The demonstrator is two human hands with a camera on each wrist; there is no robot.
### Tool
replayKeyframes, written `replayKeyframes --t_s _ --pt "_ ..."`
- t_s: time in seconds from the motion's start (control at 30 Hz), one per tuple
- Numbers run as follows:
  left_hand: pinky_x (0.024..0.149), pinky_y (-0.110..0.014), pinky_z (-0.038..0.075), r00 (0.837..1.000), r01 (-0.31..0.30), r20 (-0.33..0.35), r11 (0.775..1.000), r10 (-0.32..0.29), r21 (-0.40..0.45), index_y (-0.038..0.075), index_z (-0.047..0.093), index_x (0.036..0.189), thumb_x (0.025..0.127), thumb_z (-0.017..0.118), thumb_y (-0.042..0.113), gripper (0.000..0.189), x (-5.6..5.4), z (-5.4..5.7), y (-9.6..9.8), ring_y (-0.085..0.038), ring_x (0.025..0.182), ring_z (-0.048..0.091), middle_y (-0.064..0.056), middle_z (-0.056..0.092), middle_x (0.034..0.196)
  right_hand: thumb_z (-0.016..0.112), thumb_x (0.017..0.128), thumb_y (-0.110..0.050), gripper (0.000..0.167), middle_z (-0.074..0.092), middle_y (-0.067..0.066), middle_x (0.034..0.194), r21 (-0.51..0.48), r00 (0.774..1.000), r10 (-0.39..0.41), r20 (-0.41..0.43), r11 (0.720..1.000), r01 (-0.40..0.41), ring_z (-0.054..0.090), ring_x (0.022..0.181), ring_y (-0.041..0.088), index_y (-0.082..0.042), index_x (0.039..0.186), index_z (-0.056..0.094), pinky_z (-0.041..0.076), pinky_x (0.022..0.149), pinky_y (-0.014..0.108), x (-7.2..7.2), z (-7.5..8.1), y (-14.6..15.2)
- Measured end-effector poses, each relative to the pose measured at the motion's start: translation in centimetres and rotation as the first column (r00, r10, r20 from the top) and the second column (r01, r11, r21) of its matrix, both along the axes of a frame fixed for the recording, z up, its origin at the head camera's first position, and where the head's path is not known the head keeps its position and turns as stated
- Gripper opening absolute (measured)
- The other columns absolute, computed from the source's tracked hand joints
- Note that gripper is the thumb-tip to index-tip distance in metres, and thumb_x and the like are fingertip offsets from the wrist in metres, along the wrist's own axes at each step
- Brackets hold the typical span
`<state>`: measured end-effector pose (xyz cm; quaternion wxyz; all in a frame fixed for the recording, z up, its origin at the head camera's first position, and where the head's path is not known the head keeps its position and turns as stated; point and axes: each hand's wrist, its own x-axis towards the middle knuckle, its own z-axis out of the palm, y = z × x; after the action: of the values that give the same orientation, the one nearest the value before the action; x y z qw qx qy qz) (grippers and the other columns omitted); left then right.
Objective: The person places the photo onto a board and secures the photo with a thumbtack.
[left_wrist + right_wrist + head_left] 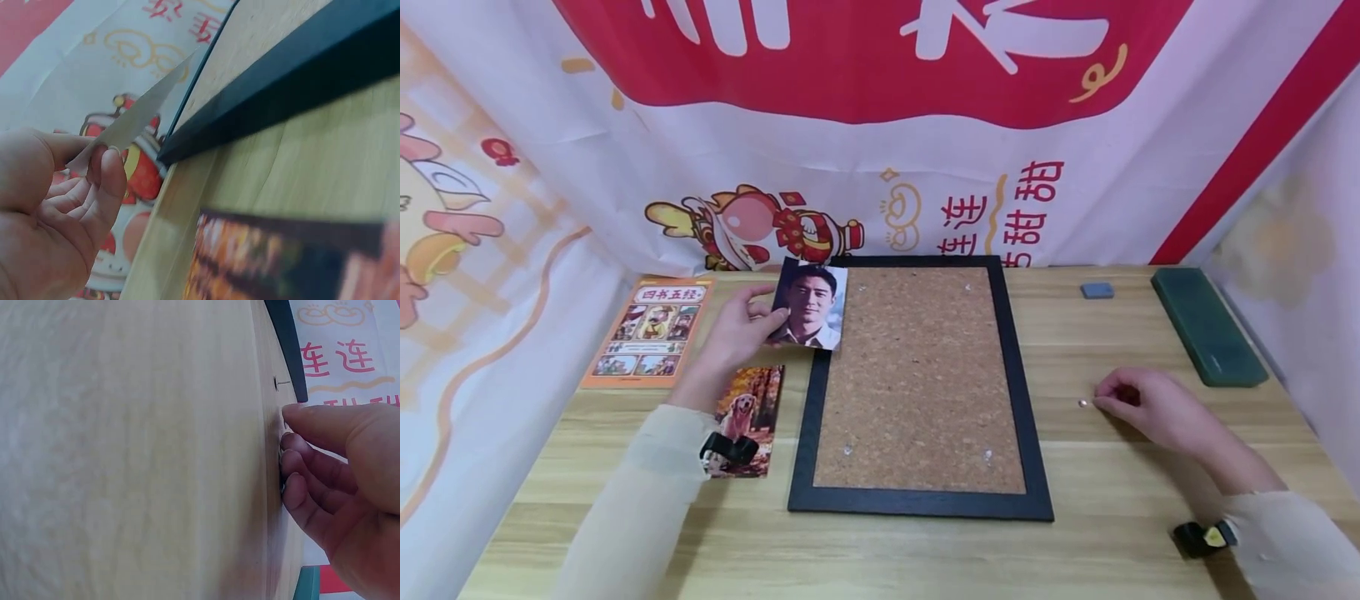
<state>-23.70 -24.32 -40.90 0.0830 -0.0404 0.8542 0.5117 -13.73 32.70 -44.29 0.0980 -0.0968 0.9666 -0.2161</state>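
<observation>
In the head view, the left hand (748, 321) has its thumb and fingers clamped on a portrait print (812, 321), dark along its left side, paler on the right, showing a person in a light collared shirt. It overlaps the top-left corner of the black-framed cork board (917, 383), where 4 small pale glints mark the cork, 1 near each corner. Near the table's (925, 558) far left corner, an orange booklet (647, 333) reads "四书五经". The cloth backdrop (865, 183) behind the far edge bears red "连连" and "甜甜". Toward the table's right edge, the right hand (1150, 404) is just beside 1 small round tack (1082, 403).

In the left wrist view, the print turns its plain pale back, nearly edge-on, pinched near an end.

In the right wrist view, thumb and fingertips bend close together by the tabletop; whether they grip anything, I cannot tell. The tack's pin points up.
</observation>
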Motion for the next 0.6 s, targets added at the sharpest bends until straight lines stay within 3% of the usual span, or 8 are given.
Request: replayKeyframes --t_s 0.3,0.53,0.6 --pt "0.073 -0.033 0.066 0.998 0.062 0.001 0.996 -0.062 0.071 0.006 0.039 0.163 0.109 0.060 0.008 0.057 -1.0 -0.6 3.9 -0.010 0.076 0.071 -0.026 0.059 0.139 0.082 0.097 -0.016 0.015 0.076 0.008 0.107 -0.042 0.999 -0.054 0.005 0.998 0.054 0.064 0.093 0.022 -0.011 0.110 0.078 0.059 0.081 0.035 0.3 0.3 -0.1" --pt "0.070 -0.033 0.065 0.992 0.120 -0.034 0.988 -0.117 0.101 -0.001 0.045 0.159 0.109 0.057 0.004 0.052 -0.9 -0.8 6.0 -0.012 0.078 0.069 -0.029 0.047 0.149 0.081 0.097 -0.013 0.015 0.078 0.009 0.114 -0.084 0.998 -0.060 -0.020 0.995 0.058 0.068 0.100 0.023 -0.015 0.111 0.077 0.050 0.080 0.012 0.0 0.7 -0.5" --pt "0.071 -0.032 0.065 0.991 0.131 -0.038 0.987 -0.128 0.096 -0.001 0.046 0.158 0.109 0.057 0.005 0.051 -0.9 -0.8 6.6 -0.010 0.077 0.069 -0.029 0.046 0.151 0.081 0.097 -0.013 0.016 0.078 0.008 0.112 -0.093 0.998 -0.057 -0.032 0.994 0.054 0.068 0.099 0.022 -0.015 0.112 0.077 0.049 0.079 0.011 -0.1 0.8 -0.5"
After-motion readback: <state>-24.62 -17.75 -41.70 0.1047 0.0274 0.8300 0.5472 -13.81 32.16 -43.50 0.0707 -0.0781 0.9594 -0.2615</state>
